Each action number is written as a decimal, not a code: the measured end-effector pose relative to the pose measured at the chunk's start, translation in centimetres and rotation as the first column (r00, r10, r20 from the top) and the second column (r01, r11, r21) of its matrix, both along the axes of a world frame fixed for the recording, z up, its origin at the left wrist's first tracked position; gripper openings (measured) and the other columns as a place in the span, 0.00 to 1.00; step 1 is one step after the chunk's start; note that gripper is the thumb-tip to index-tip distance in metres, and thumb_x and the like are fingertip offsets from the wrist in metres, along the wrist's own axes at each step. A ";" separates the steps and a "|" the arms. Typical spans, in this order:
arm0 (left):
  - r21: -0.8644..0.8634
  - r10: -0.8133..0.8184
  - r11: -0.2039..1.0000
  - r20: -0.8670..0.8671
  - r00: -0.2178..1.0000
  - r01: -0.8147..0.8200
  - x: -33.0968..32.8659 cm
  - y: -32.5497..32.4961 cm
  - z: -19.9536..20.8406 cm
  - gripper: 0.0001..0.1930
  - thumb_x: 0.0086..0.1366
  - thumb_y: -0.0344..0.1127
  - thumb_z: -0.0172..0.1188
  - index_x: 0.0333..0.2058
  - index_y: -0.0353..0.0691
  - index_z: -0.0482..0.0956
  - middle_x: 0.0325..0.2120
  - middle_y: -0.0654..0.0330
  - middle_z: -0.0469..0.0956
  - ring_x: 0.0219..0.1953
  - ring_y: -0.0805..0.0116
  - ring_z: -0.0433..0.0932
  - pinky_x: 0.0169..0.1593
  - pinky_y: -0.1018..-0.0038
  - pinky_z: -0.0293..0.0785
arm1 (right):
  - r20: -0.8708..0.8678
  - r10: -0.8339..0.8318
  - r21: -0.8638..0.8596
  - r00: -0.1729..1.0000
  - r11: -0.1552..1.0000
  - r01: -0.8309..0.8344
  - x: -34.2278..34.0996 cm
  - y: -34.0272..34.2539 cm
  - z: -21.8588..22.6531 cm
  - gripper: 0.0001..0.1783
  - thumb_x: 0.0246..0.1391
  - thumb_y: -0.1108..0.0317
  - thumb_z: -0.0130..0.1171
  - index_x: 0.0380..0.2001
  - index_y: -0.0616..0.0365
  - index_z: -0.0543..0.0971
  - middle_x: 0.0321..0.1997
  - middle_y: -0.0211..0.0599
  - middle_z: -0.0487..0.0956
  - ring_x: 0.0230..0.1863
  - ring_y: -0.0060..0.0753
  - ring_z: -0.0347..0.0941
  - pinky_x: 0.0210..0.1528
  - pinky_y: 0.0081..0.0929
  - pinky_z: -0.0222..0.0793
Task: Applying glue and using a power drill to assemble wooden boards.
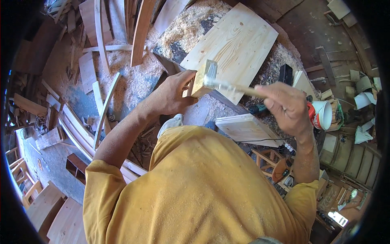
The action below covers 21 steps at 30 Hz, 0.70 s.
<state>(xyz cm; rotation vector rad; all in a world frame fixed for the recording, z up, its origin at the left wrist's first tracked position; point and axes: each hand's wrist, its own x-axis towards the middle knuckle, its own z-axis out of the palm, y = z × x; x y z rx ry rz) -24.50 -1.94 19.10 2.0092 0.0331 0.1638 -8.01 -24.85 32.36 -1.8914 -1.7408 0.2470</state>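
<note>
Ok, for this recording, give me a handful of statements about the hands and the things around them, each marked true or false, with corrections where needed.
1. The right hand holds a brush. True.
2. The left hand is empty. False: it grips a wooden piece.
3. The head of the brush is well away from the wooden piece. False: it is right at the piece's end.
4. A pale panel with visible knots lies beyond the hands. True.
5. A red and white bucket is on the person's right side. True.
6. The person's shirt is dark blue. False: it is yellow.
</note>
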 end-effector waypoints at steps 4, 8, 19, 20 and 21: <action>-0.099 -0.014 0.995 -0.090 0.996 0.005 0.2 -0.1 0.1 0.28 0.45 0.29 0.66 0.47 0.33 0.69 0.39 0.47 0.75 0.45 0.49 0.75 0.47 0.65 0.72 | 0.037 -0.098 -0.043 0.994 0.994 0.100 0.2 0.6 -0.2 0.13 0.49 0.77 0.58 0.40 0.65 0.78 0.29 0.46 0.78 0.30 0.42 0.76 0.30 0.32 0.71; -0.009 -0.033 0.999 -0.028 0.999 0.033 0.4 0.1 -0.1 0.29 0.44 0.28 0.67 0.47 0.33 0.69 0.39 0.47 0.75 0.45 0.50 0.75 0.47 0.65 0.72 | -0.068 0.036 -0.099 0.997 0.994 -0.043 -0.1 0.0 -0.8 0.13 0.52 0.76 0.56 0.42 0.66 0.78 0.33 0.47 0.78 0.32 0.42 0.76 0.33 0.28 0.70; -0.052 -0.048 0.998 -0.008 0.999 0.048 0.6 0.0 -2.0 0.30 0.44 0.28 0.66 0.49 0.32 0.68 0.40 0.46 0.74 0.47 0.48 0.73 0.49 0.65 0.70 | -0.024 -0.133 -0.064 0.991 0.989 0.131 0.1 -0.2 -1.6 0.08 0.54 0.73 0.56 0.36 0.65 0.78 0.25 0.45 0.77 0.27 0.40 0.77 0.29 0.29 0.71; -0.067 -0.056 0.996 0.007 0.998 0.056 0.6 -0.1 -2.1 0.30 0.44 0.28 0.66 0.49 0.31 0.68 0.40 0.46 0.74 0.47 0.48 0.73 0.49 0.65 0.70 | -0.067 -0.165 -0.109 0.984 0.982 0.157 0.4 -0.2 -1.6 0.08 0.55 0.72 0.55 0.35 0.65 0.78 0.24 0.44 0.77 0.26 0.37 0.77 0.28 0.27 0.70; -0.066 -0.058 0.996 0.003 0.998 0.058 0.5 -0.1 -2.1 0.30 0.44 0.28 0.66 0.49 0.31 0.68 0.40 0.46 0.74 0.47 0.48 0.73 0.49 0.65 0.70 | -0.110 -0.198 -0.156 0.974 0.971 0.180 0.5 -0.2 -1.5 0.08 0.57 0.72 0.53 0.35 0.65 0.77 0.23 0.44 0.77 0.26 0.34 0.78 0.28 0.26 0.70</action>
